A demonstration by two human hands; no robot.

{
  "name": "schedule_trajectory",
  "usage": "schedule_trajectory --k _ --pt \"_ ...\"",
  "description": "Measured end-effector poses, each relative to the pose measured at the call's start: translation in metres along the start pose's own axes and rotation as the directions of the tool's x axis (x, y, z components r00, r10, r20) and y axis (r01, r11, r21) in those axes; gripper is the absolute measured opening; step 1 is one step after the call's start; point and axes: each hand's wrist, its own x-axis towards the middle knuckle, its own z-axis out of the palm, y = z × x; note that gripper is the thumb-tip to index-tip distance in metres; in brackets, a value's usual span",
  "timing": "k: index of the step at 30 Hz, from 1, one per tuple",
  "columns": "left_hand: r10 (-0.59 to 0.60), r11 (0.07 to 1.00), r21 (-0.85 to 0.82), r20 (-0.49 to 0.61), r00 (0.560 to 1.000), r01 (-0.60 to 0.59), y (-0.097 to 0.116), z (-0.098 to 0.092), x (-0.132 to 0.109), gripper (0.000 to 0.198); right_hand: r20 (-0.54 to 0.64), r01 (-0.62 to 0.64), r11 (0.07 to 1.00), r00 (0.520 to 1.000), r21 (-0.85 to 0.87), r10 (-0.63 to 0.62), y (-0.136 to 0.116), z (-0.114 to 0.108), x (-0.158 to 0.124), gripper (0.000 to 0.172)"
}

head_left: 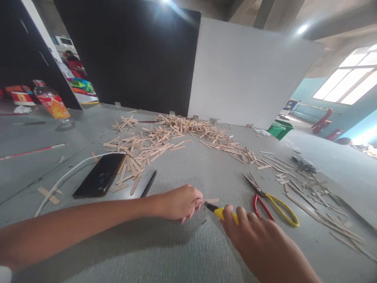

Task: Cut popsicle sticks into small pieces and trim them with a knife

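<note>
My right hand [250, 228] wraps round a yellow utility knife [219, 212] with a black front end, its tip pointing left. That tip meets or nearly meets the fingers of my left hand [185, 202], which are closed in a pinch low over the table. What they hold is hidden. A short piece of wooden stick [212, 200] lies just beyond the knife. Right of it are scissors [256, 186] with blades apart and one yellow and one red handle, partly overlapping. A black pen [150, 182] rests behind my left forearm.
Many flat wooden sticks [165, 137] are heaped across the back of the grey table [176, 251]. Split strips [332, 220] are scattered at right. A phone [101, 175] with a white cable and an orange drink bottle [53, 103] stand at left. Black and white panels [235, 74] rise behind.
</note>
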Motion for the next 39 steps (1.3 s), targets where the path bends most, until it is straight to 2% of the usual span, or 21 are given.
schedule_trajectory --k 2,4,6,8,10,14,17,20,22,25,27,29,32,35,36,38,39 --pt "0.056 0.998 0.004 -0.178 0.983 -0.056 0.004 -0.001 -0.003 0.034 -0.1 -0.068 0.997 0.992 0.025 0.071 0.02 -0.006 0.013 0.032" --pt "0.112 0.994 0.022 -0.328 0.938 -0.111 0.01 -0.004 -0.008 0.038 -0.183 -0.09 0.994 0.978 0.058 0.099 0.042 -0.013 0.024 0.034" --pt "0.161 0.987 0.047 -0.427 0.89 -0.156 0.017 -0.006 -0.014 0.044 -0.261 -0.062 0.997 0.963 0.052 0.073 0.058 -0.018 0.029 0.034" --pt "0.198 0.98 0.071 -0.472 0.859 -0.187 0.024 -0.008 -0.021 0.051 -0.311 -0.018 0.999 0.95 0.04 0.029 0.068 -0.02 0.025 0.031" --pt "0.231 0.973 0.103 -0.445 0.865 -0.207 0.031 -0.008 -0.027 0.054 -0.322 0.038 0.999 0.946 0.038 -0.023 0.075 -0.016 0.015 0.035" --pt "0.241 0.97 0.106 -0.282 0.929 -0.219 0.037 -0.009 -0.031 0.052 -0.307 0.21 0.977 0.928 -0.031 -0.21 0.092 -0.006 0.003 0.04" --pt "0.247 0.969 0.062 -0.22 0.944 -0.239 0.027 -0.005 -0.022 0.049 -0.338 0.255 0.964 0.904 -0.068 -0.263 0.099 -0.003 0.012 0.034" --pt "0.28 0.96 0.046 -0.16 0.947 -0.276 0.005 0.006 -0.005 0.048 -0.336 0.296 0.953 0.905 0.058 -0.261 0.098 0.008 0.027 0.028" --pt "0.301 0.954 0.035 -0.134 0.944 -0.299 -0.009 0.015 0.005 0.045 -0.279 0.332 0.925 0.921 0.187 -0.274 0.096 0.024 0.035 0.037" --pt "0.333 0.943 0.036 -0.128 0.934 -0.331 -0.022 0.025 0.013 0.036 -0.195 0.295 0.895 0.951 0.334 -0.241 0.099 0.055 0.04 0.054" --pt "0.338 0.941 0.037 -0.135 0.931 -0.337 -0.024 0.029 0.014 0.033 -0.103 0.256 0.88 0.967 0.4 -0.235 0.102 0.071 0.041 0.056" --pt "0.327 0.945 0.036 -0.149 0.933 -0.325 -0.024 0.031 0.013 0.031 -0.004 0.217 0.88 0.971 0.422 -0.237 0.101 0.077 0.041 0.056" --pt "0.295 0.955 0.033 -0.183 0.938 -0.294 -0.022 0.032 0.014 0.028 0.051 0.188 0.928 0.975 0.321 -0.215 0.086 0.067 0.039 0.052" --pt "0.268 0.963 0.017 -0.203 0.942 -0.27 -0.023 0.032 0.016 0.028 -0.026 0.167 0.982 0.986 0.093 -0.166 0.055 0.043 0.034 0.038" --pt "0.263 0.964 0.01 -0.206 0.943 -0.267 -0.023 0.032 0.016 0.029 -0.05 0.112 0.994 0.993 0.014 -0.111 0.045 0.036 0.032 0.037" --pt "0.262 0.964 0.003 -0.207 0.943 -0.267 -0.024 0.031 0.016 0.03 -0.073 0.044 0.997 0.996 -0.062 -0.048 0.034 0.028 0.03 0.035" --pt "0.265 0.963 0.002 -0.205 0.942 -0.27 -0.024 0.031 0.016 0.031 -0.081 0.052 0.997 0.995 -0.063 -0.057 0.035 0.028 0.03 0.036"
